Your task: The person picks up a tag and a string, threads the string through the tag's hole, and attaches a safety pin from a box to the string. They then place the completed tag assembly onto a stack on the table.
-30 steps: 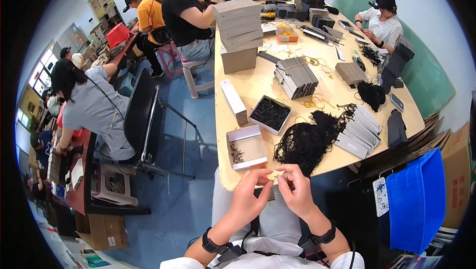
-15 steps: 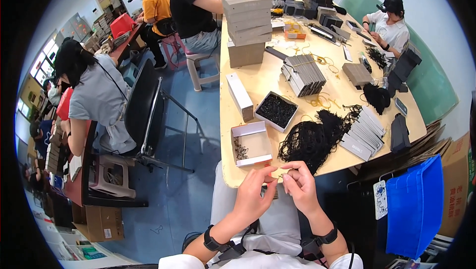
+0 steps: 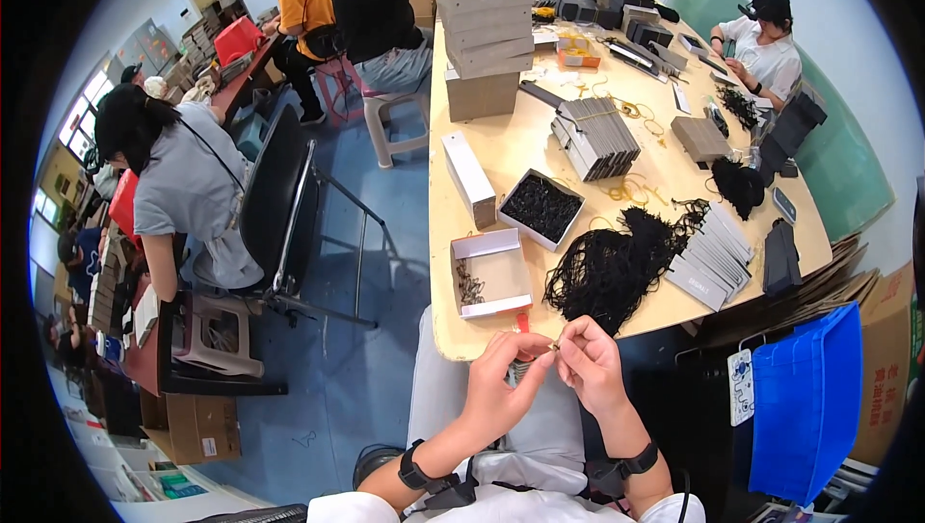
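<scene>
Over my lap, just off the table's near edge, my left hand [image 3: 503, 376] and my right hand [image 3: 591, 361] meet fingertip to fingertip. Between them is a tiny brass-coloured piece [image 3: 554, 348], pinched from both sides and too small to name. Just beyond my left hand, a small red thing [image 3: 522, 323] shows at the table edge. A shallow white box [image 3: 509, 268] behind it holds small brownish pieces [image 3: 469, 284]. A second box [image 3: 575, 224], full of small black pieces [image 3: 540, 207], stands farther back. Right of both lies a heap of black cords [image 3: 602, 277].
Grey cards [image 3: 711, 263] fan out right of the cords. A long white box [image 3: 468, 176], stacked grey boxes [image 3: 482, 46] and a banded bundle of grey cards [image 3: 595, 138] stand beyond. A blue bin [image 3: 807, 398] is at my right; a black chair [image 3: 279, 205] stands left. Several people work around.
My hands have drawn together, and the brass-coloured piece now shows between the fingertips. The red thing has come into sight beyond my left hand. The view has shifted slightly.
</scene>
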A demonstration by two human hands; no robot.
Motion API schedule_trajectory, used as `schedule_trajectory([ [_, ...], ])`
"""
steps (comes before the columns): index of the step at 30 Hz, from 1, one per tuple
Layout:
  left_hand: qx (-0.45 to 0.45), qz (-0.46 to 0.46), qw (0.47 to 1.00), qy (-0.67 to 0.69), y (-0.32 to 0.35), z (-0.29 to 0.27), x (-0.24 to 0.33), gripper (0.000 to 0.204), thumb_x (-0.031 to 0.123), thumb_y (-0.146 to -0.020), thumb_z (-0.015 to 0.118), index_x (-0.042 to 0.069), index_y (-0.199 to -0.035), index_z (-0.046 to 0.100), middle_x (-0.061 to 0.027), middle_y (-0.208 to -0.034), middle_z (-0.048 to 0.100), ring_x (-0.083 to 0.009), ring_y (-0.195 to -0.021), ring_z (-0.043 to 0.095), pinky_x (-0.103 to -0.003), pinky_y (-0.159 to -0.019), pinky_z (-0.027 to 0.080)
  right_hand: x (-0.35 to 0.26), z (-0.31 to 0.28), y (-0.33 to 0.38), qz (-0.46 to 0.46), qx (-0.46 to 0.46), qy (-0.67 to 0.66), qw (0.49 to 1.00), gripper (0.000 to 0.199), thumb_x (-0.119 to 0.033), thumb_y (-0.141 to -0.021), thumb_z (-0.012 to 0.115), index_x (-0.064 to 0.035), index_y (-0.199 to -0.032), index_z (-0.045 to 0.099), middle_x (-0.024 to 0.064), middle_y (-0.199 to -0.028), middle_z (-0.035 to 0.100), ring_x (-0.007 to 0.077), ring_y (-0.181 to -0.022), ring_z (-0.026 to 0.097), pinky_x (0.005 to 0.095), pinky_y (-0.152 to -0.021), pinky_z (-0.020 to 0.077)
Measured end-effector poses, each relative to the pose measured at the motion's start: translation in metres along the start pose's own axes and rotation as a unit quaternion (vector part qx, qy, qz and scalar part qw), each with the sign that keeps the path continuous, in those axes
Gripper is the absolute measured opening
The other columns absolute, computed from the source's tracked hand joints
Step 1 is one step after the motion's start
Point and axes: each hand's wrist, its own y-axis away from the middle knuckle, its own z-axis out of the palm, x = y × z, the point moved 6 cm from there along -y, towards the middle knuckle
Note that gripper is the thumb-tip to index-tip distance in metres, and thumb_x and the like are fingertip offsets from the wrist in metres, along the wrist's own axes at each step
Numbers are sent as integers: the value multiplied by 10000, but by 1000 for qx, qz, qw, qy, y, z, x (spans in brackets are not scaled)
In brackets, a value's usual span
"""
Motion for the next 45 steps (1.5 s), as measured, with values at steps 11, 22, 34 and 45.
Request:
schedule_trajectory([
  [11, -1, -18, 998, 65, 1, 9, -6, 76, 53, -867, 627, -20, -885, 612, -79, -858, 587, -138, -790, 557, -254, -717, 449, -5, 6, 2, 13, -16, -63, 998, 106, -100, -923, 580, -33, -979, 520, 39, -654, 547, 61, -509, 490, 182, -417, 359],
  [22, -74, 84, 991, -72, 7, -9, 7, 50, -12, -803, 633, 14, -840, 612, -86, -857, 596, -231, -826, 562, -320, -797, 442, -82, -62, 0, -138, 59, 13, 989, 205, -124, -913, 551, 25, -1053, 561, 235, -978, 678, 238, -757, 681, 286, -648, 522],
  [34, -147, -171, 919, 323, 29, 37, -25, 73, 91, -918, 585, 22, -929, 608, -106, -1127, 612, -145, -979, 554, -323, -905, 423, -73, 11, 20, -196, 63, 548, 811, 51, -65, -762, 698, -69, -803, 669, 46, -686, 608, 151, -511, 554, 271, -487, 436],
  [45, -122, -224, 861, 440, 23, 25, -29, 75, 106, -910, 600, 34, -904, 617, -91, -1016, 606, -181, -1006, 558, -340, -918, 416, -29, -15, 52, 18, -183, 359, 915, 60, -58, -780, 722, -31, -826, 694, 9, -642, 596, 40, -539, 491, 198, -475, 347],
])
